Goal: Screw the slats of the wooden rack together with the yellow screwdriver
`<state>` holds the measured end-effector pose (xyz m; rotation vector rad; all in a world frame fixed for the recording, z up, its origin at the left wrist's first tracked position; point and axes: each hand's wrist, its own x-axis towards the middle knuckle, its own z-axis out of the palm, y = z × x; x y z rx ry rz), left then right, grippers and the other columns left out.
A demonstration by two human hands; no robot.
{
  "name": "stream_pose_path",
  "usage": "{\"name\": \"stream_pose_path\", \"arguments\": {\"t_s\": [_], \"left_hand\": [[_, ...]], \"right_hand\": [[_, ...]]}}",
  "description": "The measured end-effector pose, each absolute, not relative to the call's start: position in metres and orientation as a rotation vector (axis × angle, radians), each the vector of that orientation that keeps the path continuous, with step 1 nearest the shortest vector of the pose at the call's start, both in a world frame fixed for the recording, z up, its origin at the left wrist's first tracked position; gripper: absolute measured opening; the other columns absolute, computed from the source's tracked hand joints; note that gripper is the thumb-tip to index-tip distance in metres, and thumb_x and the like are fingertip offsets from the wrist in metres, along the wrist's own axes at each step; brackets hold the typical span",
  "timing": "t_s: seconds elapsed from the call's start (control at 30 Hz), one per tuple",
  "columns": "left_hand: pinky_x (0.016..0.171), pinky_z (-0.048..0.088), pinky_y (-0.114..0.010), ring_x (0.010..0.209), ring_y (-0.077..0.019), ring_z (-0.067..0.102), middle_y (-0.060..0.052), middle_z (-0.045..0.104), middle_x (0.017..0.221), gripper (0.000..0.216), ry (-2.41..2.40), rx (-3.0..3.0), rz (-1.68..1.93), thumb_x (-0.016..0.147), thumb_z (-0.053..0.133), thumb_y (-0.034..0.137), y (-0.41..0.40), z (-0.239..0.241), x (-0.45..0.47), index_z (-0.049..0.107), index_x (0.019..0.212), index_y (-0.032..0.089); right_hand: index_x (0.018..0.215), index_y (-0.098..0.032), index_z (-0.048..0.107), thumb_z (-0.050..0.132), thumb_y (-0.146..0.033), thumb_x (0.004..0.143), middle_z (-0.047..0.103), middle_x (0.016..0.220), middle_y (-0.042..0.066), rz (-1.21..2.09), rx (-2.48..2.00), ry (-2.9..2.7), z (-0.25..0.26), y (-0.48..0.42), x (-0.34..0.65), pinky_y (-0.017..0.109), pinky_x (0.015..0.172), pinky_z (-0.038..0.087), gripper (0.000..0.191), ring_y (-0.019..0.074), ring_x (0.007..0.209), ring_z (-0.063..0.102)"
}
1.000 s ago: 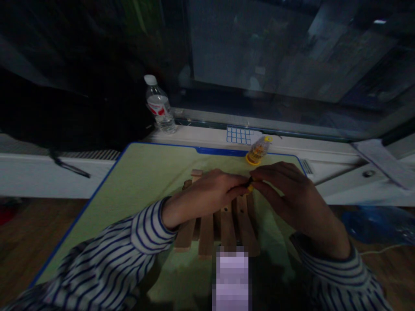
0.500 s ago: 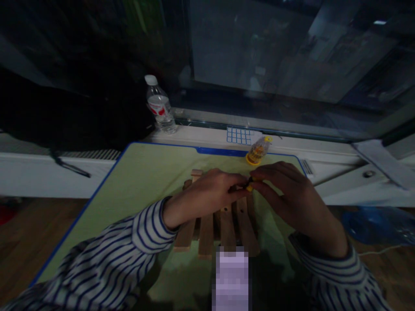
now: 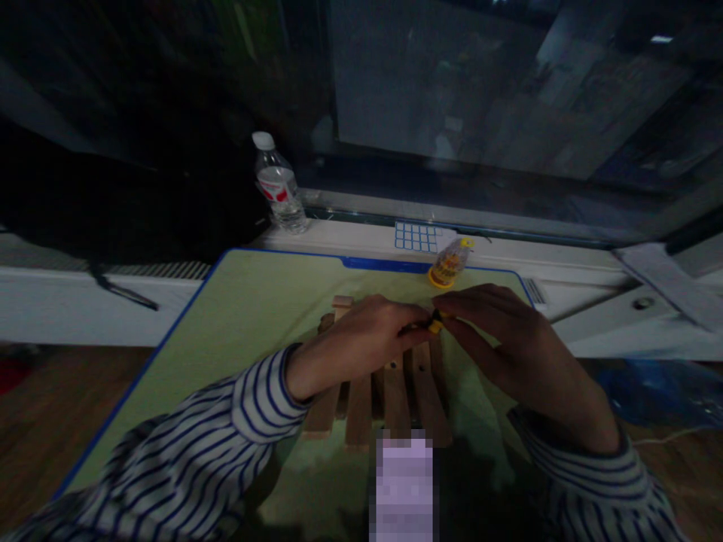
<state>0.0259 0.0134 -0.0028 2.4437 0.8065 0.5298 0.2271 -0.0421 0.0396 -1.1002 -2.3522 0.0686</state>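
Note:
Over the table, my left hand [image 3: 364,331] pinches a small black-and-yellow piece [image 3: 435,325] between thumb and fingers. From the other side, the thumb and fingertips of my right hand [image 3: 511,342] close on the same piece. Its kind is too small and dark to make out. Just beneath my hands lies a wooden slatted piece [image 3: 357,414] made of several bars, a few with small dark holes. My left hand and forearm hide part of it.
The pale green table [image 3: 271,293] has a blue rim. A small clear bottle with yellow ends [image 3: 450,263] stands near its far edge. On the sill are a water bottle [image 3: 281,196] and a blue-gridded sheet [image 3: 416,236]. A pixelated patch covers the bottom centre.
My right hand has shifted slightly, its wrist moving a little right and down. A bit more of the black-and-yellow piece shows between the fingertips. My left hand stays nearly still.

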Motion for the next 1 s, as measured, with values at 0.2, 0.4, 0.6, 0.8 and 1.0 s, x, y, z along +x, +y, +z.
{"name": "stream_pose_path", "arguments": {"t_s": [0.2,0.4,0.6,0.8,1.0], "left_hand": [[0.067,0.043,-0.026,0.084,-0.0173,0.069,-0.002,0.073,0.094,0.022,0.792,2.460,0.503,0.096,0.049,0.031,0.0133,-0.0017,0.0250,0.067,0.102,0.021],[0.071,0.043,-0.027,0.090,-0.0171,0.068,-0.002,0.072,0.100,0.023,0.726,2.453,0.470,0.098,0.045,0.028,0.0140,0.0024,0.0230,0.066,0.105,0.021],[0.070,0.043,-0.026,0.090,-0.0170,0.068,-0.002,0.072,0.100,0.023,0.707,2.466,0.459,0.097,0.046,0.027,0.0145,0.0020,0.0230,0.065,0.107,0.022],[0.058,0.039,-0.024,0.067,-0.0130,0.065,0.000,0.072,0.080,0.016,0.804,2.482,0.581,0.090,0.059,0.032,0.0122,-0.0021,0.0264,0.068,0.095,0.020],[0.060,0.041,-0.024,0.070,-0.0139,0.067,-0.001,0.073,0.080,0.014,0.804,2.492,0.612,0.090,0.058,0.028,0.0115,-0.0040,0.0284,0.069,0.095,0.019]], "right_hand": [[0.110,-0.017,0.061,0.058,-0.020,0.090,0.071,0.105,0.007,0.013,-1.112,-2.345,0.0369,-0.0398,0.2281,0.036,0.087,0.049,0.020,0.0185,0.097,0.063],[0.103,-0.017,0.061,0.058,-0.023,0.090,0.071,0.100,0.007,-0.031,-1.124,-2.334,0.0365,-0.0392,0.2253,0.035,0.083,0.049,0.015,0.0189,0.093,0.063],[0.101,-0.016,0.061,0.059,-0.024,0.090,0.070,0.096,0.007,-0.037,-1.108,-2.327,0.0356,-0.0379,0.2238,0.035,0.080,0.049,0.014,0.0190,0.091,0.063],[0.102,-0.016,0.061,0.058,-0.022,0.090,0.070,0.097,0.007,-0.034,-1.100,-2.326,0.0355,-0.0378,0.2229,0.035,0.080,0.049,0.013,0.0185,0.092,0.062],[0.107,-0.014,0.061,0.059,-0.019,0.088,0.071,0.101,0.008,-0.013,-1.115,-2.314,0.0381,-0.0399,0.2215,0.035,0.083,0.050,0.020,0.0186,0.096,0.063]]}}
